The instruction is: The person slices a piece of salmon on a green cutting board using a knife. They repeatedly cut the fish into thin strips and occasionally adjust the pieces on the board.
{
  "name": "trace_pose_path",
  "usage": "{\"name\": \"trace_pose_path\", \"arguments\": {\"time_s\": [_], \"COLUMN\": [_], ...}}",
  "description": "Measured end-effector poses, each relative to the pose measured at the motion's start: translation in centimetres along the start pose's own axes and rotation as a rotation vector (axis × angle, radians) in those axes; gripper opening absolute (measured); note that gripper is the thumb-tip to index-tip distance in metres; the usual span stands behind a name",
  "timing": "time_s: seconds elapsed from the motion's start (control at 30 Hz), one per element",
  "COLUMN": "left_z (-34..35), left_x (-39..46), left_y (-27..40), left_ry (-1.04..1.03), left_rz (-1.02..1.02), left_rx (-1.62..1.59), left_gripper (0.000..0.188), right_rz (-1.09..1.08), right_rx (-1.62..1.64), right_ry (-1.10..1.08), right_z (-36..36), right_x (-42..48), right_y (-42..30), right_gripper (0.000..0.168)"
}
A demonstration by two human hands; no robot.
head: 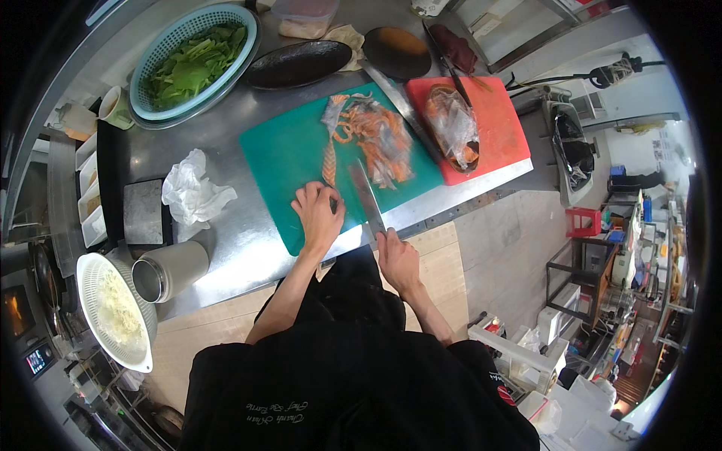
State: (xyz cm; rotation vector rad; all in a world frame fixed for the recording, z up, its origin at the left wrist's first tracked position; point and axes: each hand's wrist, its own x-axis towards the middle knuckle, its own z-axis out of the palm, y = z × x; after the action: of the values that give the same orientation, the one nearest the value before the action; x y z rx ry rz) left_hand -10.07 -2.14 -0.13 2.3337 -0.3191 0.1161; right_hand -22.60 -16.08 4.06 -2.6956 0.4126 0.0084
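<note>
My right hand [399, 260] grips the handle of a kitchen knife [368, 194], whose blade lies over the green cutting board [271, 163]. On the same board, my left hand [318, 213] has its fingers curled at the near end of a strip of salmon with skin [329, 160]. A small dark piece shows between the left thumb and fingers; what it is cannot be made out. Just beyond the blade rests a pile of salmon scraps and grey skin [386, 141].
A long knife [395, 98] lies between the green and red cutting boards [505, 124]. An oval dish [476, 160] with plastic-covered salmon sits on the red one. Leftward are crumpled paper [194, 189], a metal canister [175, 270], a white colander [84, 293] and a blue basket of greens [135, 84].
</note>
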Motion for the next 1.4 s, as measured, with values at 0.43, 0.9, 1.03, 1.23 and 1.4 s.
{"name": "trace_pose_path", "arguments": {"time_s": [0.43,0.9,1.03,1.23,1.4], "left_z": [-4.3,-6.6,-3.7,-2.2,-2.1], "left_x": [0.2,0.7,3.9,7.1,8.5], "left_y": [-3.6,-2.6,-2.7,-4.3,-3.8], "left_ry": [-0.256,-0.084,0.042,-0.121,-0.178], "left_rz": [-0.76,-0.159,0.197,0.11,0.193], "left_rx": [-0.961,0.039,0.209,0.145,0.272], "left_gripper": [0.025,0.029,0.023,0.015,0.019], "right_rz": [0.012,0.081,0.108,0.129,0.139], "right_rx": [0.207,0.22,0.191,0.179,0.168], "right_ry": [-0.052,-0.052,-0.008,0.027,0.049], "right_z": [1.6,2.5,1.5,0.8,1.4], "right_x": [-1.1,-0.6,-0.1,-0.4,-0.4], "right_y": [-2.9,-5.2,-4.6,-3.8,-3.9], "right_gripper": [0.027,0.03,0.03,0.029,0.026]}}
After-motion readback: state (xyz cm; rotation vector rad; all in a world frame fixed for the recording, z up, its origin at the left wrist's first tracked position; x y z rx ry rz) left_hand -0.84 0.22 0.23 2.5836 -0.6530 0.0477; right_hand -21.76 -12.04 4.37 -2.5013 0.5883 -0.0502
